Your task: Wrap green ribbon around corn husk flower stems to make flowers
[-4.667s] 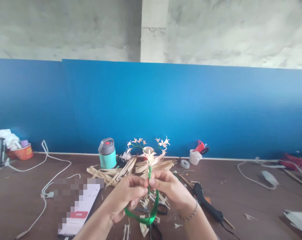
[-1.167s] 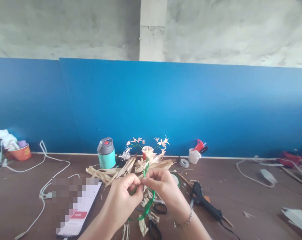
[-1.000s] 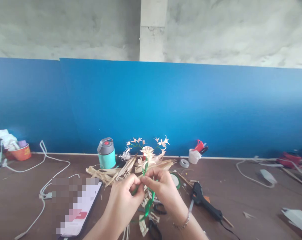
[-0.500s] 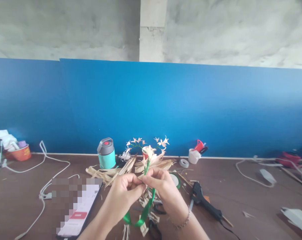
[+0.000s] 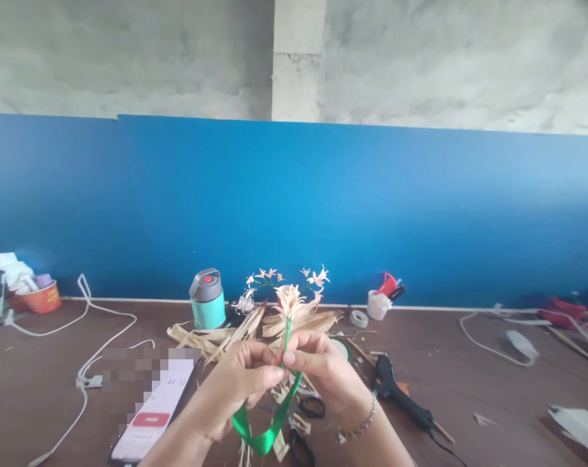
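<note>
item: one pale flower [image 5: 290, 300] on a green stem [image 5: 287, 332], upright, held where the two hands meet, the bloom standing above the fingers

left hand [image 5: 245, 376]: thumb and finger narrowed, pinching the lower stem

right hand [image 5: 319, 368]: thumb and forefinger pinched on the stem just above the left hand's thumb; chain bracelet [image 5: 365, 425] at the wrist

ribbon [image 5: 262, 442]: green, glossy, hanging in a loop below and between the hands

below the hands, on the brown tabletop [image 5: 469, 402]: scissors [image 5: 301, 447], dark handles showing, among pale scraps [image 5: 280, 447]

beyond the hands: dry leaves [image 5: 204, 338], spread; small pale flowers [image 5: 318, 277] on thin arching stems; a teal flask [image 5: 208, 310] with grey lid, to the left; a roll of tape [image 5: 359, 318] beside a white cup [image 5: 379, 306] of tools, to the right

right of the right hand: a black glue gun [image 5: 405, 397], lying slantwise

left of the left hand: a phone [image 5: 150, 420], face up, screen partly masked
</note>
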### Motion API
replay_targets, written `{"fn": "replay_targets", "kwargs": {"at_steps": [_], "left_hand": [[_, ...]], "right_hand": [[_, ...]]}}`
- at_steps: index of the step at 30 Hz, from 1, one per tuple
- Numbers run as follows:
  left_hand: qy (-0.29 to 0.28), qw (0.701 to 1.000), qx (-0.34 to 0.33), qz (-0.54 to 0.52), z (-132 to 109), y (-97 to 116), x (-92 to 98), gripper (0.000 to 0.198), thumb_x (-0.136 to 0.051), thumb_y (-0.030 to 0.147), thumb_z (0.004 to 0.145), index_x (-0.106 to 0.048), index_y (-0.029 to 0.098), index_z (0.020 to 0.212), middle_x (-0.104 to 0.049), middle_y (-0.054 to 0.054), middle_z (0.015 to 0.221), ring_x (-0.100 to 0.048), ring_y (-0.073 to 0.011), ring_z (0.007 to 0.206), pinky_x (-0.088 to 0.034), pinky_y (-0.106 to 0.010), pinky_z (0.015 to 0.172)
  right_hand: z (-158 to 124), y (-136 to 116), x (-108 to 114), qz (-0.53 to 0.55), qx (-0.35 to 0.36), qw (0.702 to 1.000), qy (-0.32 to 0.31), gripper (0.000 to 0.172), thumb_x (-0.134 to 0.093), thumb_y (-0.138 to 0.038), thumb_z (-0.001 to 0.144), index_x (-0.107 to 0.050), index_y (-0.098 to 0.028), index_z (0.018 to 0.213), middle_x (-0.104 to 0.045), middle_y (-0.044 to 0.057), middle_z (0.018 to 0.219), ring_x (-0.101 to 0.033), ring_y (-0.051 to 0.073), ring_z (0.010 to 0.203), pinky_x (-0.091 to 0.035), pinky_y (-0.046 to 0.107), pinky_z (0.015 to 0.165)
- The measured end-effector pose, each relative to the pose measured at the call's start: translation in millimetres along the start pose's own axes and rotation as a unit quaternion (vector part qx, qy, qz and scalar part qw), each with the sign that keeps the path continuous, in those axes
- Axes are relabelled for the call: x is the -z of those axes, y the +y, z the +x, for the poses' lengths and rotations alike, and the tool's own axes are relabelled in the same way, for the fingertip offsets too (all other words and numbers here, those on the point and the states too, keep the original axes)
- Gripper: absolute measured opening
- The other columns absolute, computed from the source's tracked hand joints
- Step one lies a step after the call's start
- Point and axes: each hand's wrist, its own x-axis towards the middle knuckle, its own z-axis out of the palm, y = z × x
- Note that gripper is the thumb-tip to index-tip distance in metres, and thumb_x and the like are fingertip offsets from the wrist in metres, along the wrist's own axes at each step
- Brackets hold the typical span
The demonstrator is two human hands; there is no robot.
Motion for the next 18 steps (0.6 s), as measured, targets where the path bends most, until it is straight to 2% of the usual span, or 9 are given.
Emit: {"fn": "replay_targets", "kwargs": {"at_steps": [5, 9, 13, 18], "left_hand": [[-0.003, 1.000, 0.012, 0.000, -1, 2, 1.4, 0.006, -0.059, 0.023, 0.057, -0.056, 0.018, 0.056, -0.035, 0.012, 0.034, -0.022, -0.0036, 0.034, -0.016, -0.019, 0.037], [0.013, 0.997, -0.015, 0.073, -3, 5, -0.7, 0.007, -0.056, 0.021, 0.060, -0.055, 0.017, 0.054, -0.036, 0.010, 0.039, -0.023, -0.0047, 0.039, -0.017, -0.020, 0.040], [0.078, 0.976, -0.079, 0.187, -2, 2, -2.8, 0.012, -0.057, 0.023, 0.066, -0.055, 0.016, 0.056, -0.042, 0.006, 0.049, -0.032, -0.0075, 0.047, -0.025, -0.021, 0.046], [0.166, 0.940, -0.105, 0.280, 5, -12, -2.2, 0.018, -0.056, 0.029, 0.071, -0.051, 0.018, 0.058, -0.046, 0.005, 0.049, -0.037, -0.0098, 0.046, -0.028, -0.022, 0.047]], "right_hand": [[-2, -3, -1, -0.019, 0.004, 1.000, 0.000, 0.020, -0.080, -0.028, 0.064, -0.067, -0.014, 0.061, -0.064, 0.000, 0.058, -0.054, 0.010, 0.055, -0.039, 0.023, 0.058], [-3, -5, -2, -0.077, -0.004, 0.996, 0.035, 0.027, -0.082, -0.033, 0.061, -0.063, -0.014, 0.058, -0.057, -0.003, 0.054, -0.045, 0.008, 0.050, -0.032, 0.022, 0.051], [-1, -2, -4, -0.202, 0.019, 0.974, 0.103, 0.021, -0.076, -0.029, 0.065, -0.061, -0.014, 0.061, -0.051, -0.004, 0.054, -0.037, 0.007, 0.049, -0.027, 0.021, 0.046], [3, -1, -10, -0.328, 0.052, 0.928, 0.172, 0.014, -0.065, -0.025, 0.068, -0.059, -0.015, 0.061, -0.054, -0.001, 0.058, -0.044, 0.011, 0.054, -0.034, 0.023, 0.050]]}}
